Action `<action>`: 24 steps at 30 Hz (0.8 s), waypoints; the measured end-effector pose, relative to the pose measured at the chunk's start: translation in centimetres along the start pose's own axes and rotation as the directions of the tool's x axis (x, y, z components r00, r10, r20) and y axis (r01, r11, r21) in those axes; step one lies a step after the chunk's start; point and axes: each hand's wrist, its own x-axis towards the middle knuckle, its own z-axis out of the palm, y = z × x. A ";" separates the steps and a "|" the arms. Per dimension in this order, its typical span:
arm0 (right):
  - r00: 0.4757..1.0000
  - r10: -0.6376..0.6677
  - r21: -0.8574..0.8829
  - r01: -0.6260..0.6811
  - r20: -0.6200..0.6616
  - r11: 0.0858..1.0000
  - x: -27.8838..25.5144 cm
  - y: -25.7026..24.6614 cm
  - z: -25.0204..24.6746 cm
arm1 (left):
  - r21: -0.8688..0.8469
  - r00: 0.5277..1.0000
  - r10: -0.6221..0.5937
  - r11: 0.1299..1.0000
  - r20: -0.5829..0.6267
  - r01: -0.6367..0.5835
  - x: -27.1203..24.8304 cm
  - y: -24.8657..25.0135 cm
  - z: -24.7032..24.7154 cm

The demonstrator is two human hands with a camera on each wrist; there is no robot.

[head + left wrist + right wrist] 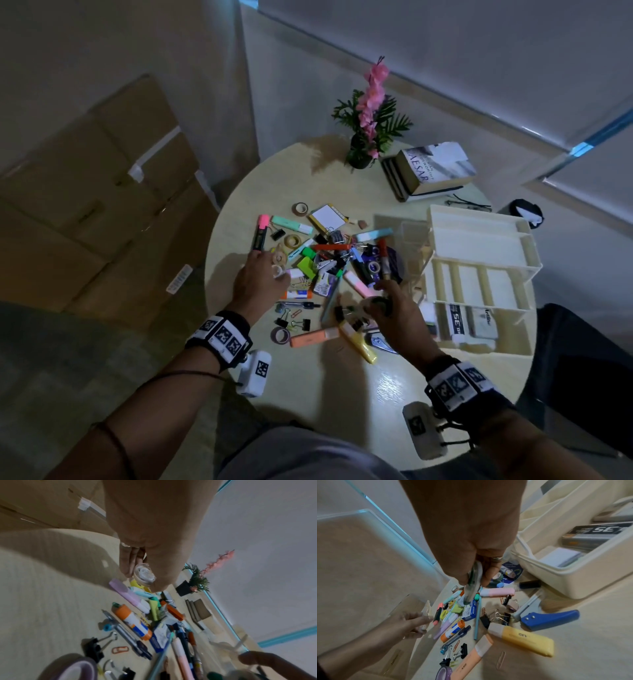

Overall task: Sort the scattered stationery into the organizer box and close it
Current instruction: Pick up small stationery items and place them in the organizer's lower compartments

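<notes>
A pile of scattered stationery (329,267) covers the middle of the round table (342,387): highlighters, binder clips, tape rolls, a glue stick (132,620). My left hand (274,274) is over the pile's left side and pinches a small clear tape roll (144,574) between thumb and fingers. My right hand (380,305) hovers over the pile's near right part and grips a clear-and-green correction tape dispenser (473,582). The cream organizer box (527,342) stands open at the right. A staples box (597,534) and an eraser (484,323) lie in its near compartment.
A potted pink flower (366,137) and stacked books (431,171) stand at the table's far side. A clear plastic tray (407,236) sits between pile and organizer. A blue-handled tool (551,618) and a yellow highlighter (522,638) lie near the organizer. Cardboard boxes (85,205) stand left of the table.
</notes>
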 end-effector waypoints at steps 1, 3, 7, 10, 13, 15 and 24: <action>1.000 0.005 0.026 -0.005 -0.018 1.000 -0.5 0.3 -0.4 | -0.053 0.999 0.034 0.998 0.000 -0.034 -0.4 0.8 0.0; 0.997 0.028 0.050 -0.025 -0.073 0.998 -1.3 1.2 -1.6 | -0.186 0.995 0.098 0.978 0.018 -0.093 -1.3 2.9 0.1; 0.984 0.117 0.147 -0.097 -0.135 0.984 -2.8 3.5 -4.8 | -0.306 0.949 0.292 0.920 0.115 -0.246 -3.7 7.6 1.3; 0.975 0.152 0.190 -0.121 -0.160 0.974 -4.1 6.4 -7.7 | -0.345 0.900 0.388 0.887 0.198 -0.306 -5.6 10.8 3.1; 0.962 0.188 0.219 -0.144 -0.196 0.965 -5.9 9.5 -10.7 | -0.333 0.865 0.428 0.881 0.262 -0.336 -7.4 13.8 4.9; 0.945 0.253 0.306 -0.183 -0.208 0.934 -6.9 11.3 -12.5 | -0.360 0.842 0.441 0.875 0.312 -0.324 -8.6 15.6 6.4; 0.878 0.395 0.605 -0.165 -0.270 0.779 -10.0 17.2 -18.3 | -0.343 0.811 0.427 0.890 0.399 -0.300 -12.5 24.9 13.5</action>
